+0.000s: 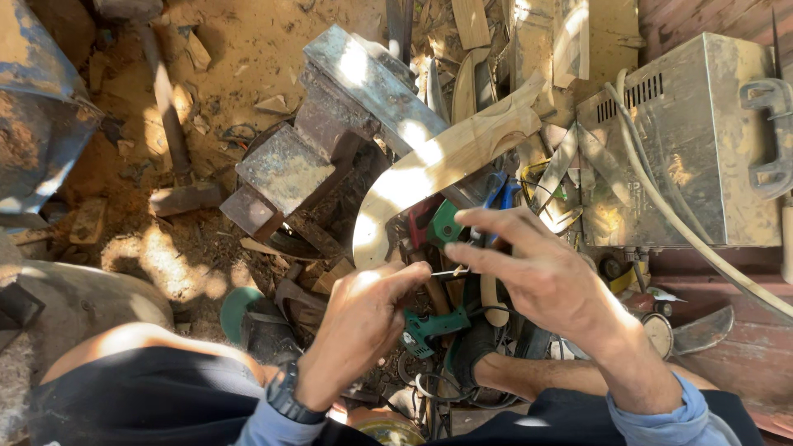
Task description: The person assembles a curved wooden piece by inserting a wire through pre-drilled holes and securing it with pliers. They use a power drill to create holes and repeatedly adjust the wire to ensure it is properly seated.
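A thin pale metal pin (450,272) is pinched between the left hand (363,322) and right hand (537,272), lying left-to-right, fingers pressed on both ends.

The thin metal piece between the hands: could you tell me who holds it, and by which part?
Both hands pinch the thin metal piece: left hand at its left end, right hand at its right end.
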